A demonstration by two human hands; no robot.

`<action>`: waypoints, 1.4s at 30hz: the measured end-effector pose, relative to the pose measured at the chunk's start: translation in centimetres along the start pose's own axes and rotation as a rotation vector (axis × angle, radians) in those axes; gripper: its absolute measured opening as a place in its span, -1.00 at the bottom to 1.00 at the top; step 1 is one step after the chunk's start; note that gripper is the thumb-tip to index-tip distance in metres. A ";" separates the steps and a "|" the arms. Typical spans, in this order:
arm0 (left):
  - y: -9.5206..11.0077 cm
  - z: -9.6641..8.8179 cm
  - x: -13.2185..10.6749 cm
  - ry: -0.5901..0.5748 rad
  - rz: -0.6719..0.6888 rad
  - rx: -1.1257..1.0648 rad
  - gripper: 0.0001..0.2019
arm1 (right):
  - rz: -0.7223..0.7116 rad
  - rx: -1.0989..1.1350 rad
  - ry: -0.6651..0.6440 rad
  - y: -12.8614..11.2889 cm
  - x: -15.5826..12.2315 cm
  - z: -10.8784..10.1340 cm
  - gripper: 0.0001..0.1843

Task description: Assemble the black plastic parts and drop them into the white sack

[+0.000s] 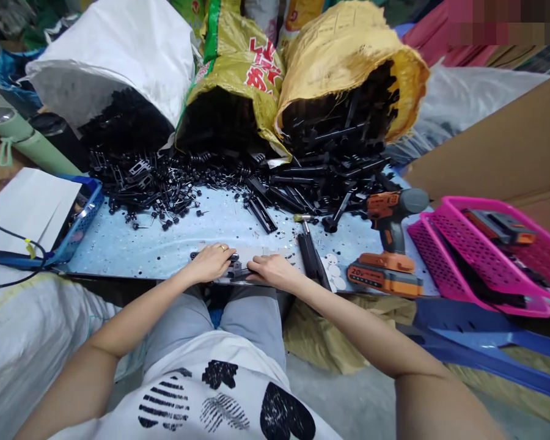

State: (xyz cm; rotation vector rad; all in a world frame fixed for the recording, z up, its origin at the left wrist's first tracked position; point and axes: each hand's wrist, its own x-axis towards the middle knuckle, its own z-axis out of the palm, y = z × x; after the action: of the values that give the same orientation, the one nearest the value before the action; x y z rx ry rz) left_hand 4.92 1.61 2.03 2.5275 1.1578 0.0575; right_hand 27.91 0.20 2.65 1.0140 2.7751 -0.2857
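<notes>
At the table's front edge my left hand (213, 261), with a ring on one finger, is closed around a dark part whose end shows by the fingertips; its kind is hidden. My right hand (274, 270) is closed just to the right, its fingers curled down over something small that they hide. Between the two hands sits a small grey metal block (235, 269), like a jig, partly covered by the fingers. Right of my right hand lies a small hammer (308, 241) with a dark handle, near several white discs (333, 269).
Loose black pins (165, 198) and long black parts (297, 183) cover the table's back. White (119, 49), green-yellow (238, 67) and yellow (339, 61) sacks open behind. A cordless drill (389, 244) and pink baskets (462, 263) stand right, a blue basket (85, 217) left.
</notes>
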 end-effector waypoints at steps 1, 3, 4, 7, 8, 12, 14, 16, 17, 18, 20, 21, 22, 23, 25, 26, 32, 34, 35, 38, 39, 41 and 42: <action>0.2 -0.1 0.1 -0.004 -0.004 0.002 -0.64 | 0.017 -0.001 0.006 -0.1 0.1 0.4 -0.59; 0.7 -0.2 0.2 0.004 -0.014 0.011 -0.58 | 0.052 0.002 0.014 -0.1 0.2 0.7 -0.58; 0.9 -0.2 0.2 0.016 -0.018 0.015 -0.51 | 0.070 0.001 0.023 -0.2 0.2 0.6 -0.57; 1.0 0.1 0.0 0.075 -0.041 0.007 -0.35 | 0.123 -0.036 0.078 -1.1 0.1 -0.2 -0.57; 0.9 0.3 -0.1 0.100 -0.048 -0.002 -0.35 | 0.134 -0.056 0.099 -1.5 0.0 -0.6 -0.58; 0.4 0.9 -0.7 0.204 -0.013 -0.045 -0.45 | 0.136 -0.127 0.127 -2.6 0.1 -2.0 -0.61; 0.2 1.1 -0.9 0.250 0.004 -0.067 -0.50 | 0.123 -0.137 0.120 -2.6 0.3 -2.6 -0.63; 0.2 1.2 -1.0 0.282 0.009 -0.074 -0.55 | 0.110 -0.136 0.116 -2.3 0.5 -3.0 -0.64; 0.1 1.2 -1.0 0.294 0.011 -0.072 -0.57 | 0.108 -0.137 0.117 -2.2 0.6 -3.2 -0.64; 0.1 1.3 -0.9 0.306 0.012 -0.069 -0.60 | 0.107 -0.140 0.117 -2.1 0.7 -3.4 -0.65; 0.1 1.3 -0.8 0.328 0.028 -0.073 -0.63 | 0.101 -0.151 0.112 -2.0 0.9 -3.7 -0.65; 0.1 1.4 -0.8 0.341 0.034 -0.078 -0.63 | 0.096 -0.158 0.107 -2.0 1.0 -3.9 -0.65; 0.2 1.5 -0.7 0.359 0.030 -0.082 -0.64 | 0.098 -0.165 0.103 -2.0 1.1 -4.0 -0.65; 0.2 1.6 -0.7 0.379 0.014 -0.081 -0.64 | 0.103 -0.169 0.100 -1.9 1.2 -4.1 -0.65; 0.5 1.7 -0.6 0.403 -0.039 -0.073 -0.66 | 0.123 -0.171 0.106 -1.7 1.4 -3.9 -0.65; 0.6 1.8 -0.5 0.395 -0.065 -0.072 -0.67 | 0.124 -0.169 0.113 -1.4 1.4 -3.7 -0.64; -1.1 -0.1 1.9 0.147 -0.066 -0.105 -0.54 | 0.097 -0.062 0.019 1.7 1.8 -1.8 -0.59; -3.5 -1.3 3.4 0.224 -0.203 -0.072 -0.65 | 0.119 0.026 -0.025 3.3 3.2 -2.1 -0.59; -4.9 -1.8 4.1 0.267 -0.302 -0.035 -0.71 | 0.115 0.076 -0.023 4.1 4.4 -2.5 -0.60; -8.5 -2.7 5.7 0.284 -0.501 0.071 -0.75 | 0.194 0.109 0.153 6.6 9.8 -4.1 -0.65; -9.2 -2.9 5.7 0.275 -0.520 0.084 -0.75 | 0.262 0.065 0.230 7.3 11.8 -4.5 -0.66; -9.6 -3.0 4.7 0.305 -0.513 0.058 -0.76 | 0.356 -0.022 0.294 8.6 15.5 -4.9 -0.65; -9.4 -3.0 3.7 0.341 -0.501 0.026 -0.76 | 0.366 -0.041 0.286 9.1 16.9 -4.9 -0.65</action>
State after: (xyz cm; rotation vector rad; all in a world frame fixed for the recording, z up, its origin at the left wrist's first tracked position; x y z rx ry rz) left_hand 0.03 10.89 1.23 2.2253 1.9023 0.3554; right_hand 20.61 18.63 2.45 1.6320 2.7393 -0.0331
